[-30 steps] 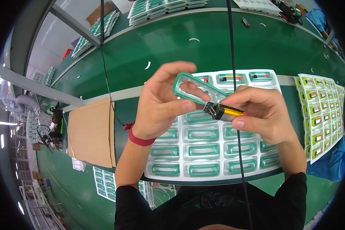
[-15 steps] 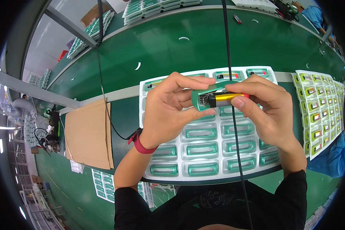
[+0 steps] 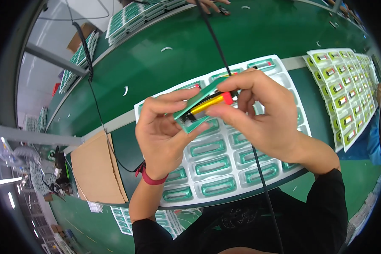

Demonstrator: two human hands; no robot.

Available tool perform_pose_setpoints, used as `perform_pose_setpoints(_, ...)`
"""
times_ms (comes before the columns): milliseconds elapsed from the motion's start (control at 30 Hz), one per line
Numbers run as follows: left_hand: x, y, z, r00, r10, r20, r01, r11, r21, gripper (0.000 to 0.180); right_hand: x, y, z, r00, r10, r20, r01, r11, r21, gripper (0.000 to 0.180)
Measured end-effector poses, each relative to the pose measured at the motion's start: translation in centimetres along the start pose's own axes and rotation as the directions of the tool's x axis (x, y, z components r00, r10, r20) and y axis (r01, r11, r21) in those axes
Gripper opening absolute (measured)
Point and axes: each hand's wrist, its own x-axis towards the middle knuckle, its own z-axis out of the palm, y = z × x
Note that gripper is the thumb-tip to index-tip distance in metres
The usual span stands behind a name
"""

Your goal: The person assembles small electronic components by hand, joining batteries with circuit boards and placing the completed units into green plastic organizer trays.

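Turned since earlier, our case (image 3: 201,95) and cell (image 3: 206,103) now slant toward two o'clock; our left hand (image 3: 161,129) curls fingers around the case, our right hand (image 3: 269,116) pinches the cell.

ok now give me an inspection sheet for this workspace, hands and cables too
Surface: green work surface, white compartment tray beneath the hands
Job's things: green housing, partly around a gold battery-like part with a red end
Clutter: curved white strips; brown cardboard at left
Left hand: holds the housing
Right hand: grips near the red end
Cables: black cable in front of the tray; coiled cord at left
Surroundings: another person's hand at the far edge
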Motion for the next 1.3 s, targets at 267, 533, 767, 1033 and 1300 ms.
perform_pose_setpoints(267,-1.4,-0.6,0.8,0.988,0.043,-0.149,-0.033,0.997,0.073,0.054,0.8,0.5,0.2,0.968,-0.164,-0.189,0.146,0.983,-0.108,0.037)
perform_pose_setpoints(533,-1.9,-1.0,0.4,0.979,0.104,-0.177,-0.103,0.995,0.017,0.055,0.5,-0.1,0.3,0.992,-0.002,-0.13,0.006,1.0,0.029,0.045)
perform_pose_setpoints(767,-0.9,0.9,0.8,0.973,-0.186,-0.138,0.172,0.979,-0.108,0.051,0.8,0.7,-0.1,0.995,0.081,-0.066,-0.068,0.981,0.182,0.039)
perform_pose_setpoints(1033,-1.3,1.8,0.3,0.98,-0.168,-0.108,0.199,0.88,0.432,0.028,1.3,1.6,-1.1,0.954,-0.13,0.27,0.136,0.991,-0.005,0.027)
perform_pose_setpoints(1300,-0.7,3.3,0.6,0.997,-0.081,-0.012,0.07,0.764,0.641,0.03,1.4,0.9,-2.6,0.907,-0.184,0.38,0.234,0.968,-0.091,0.021)
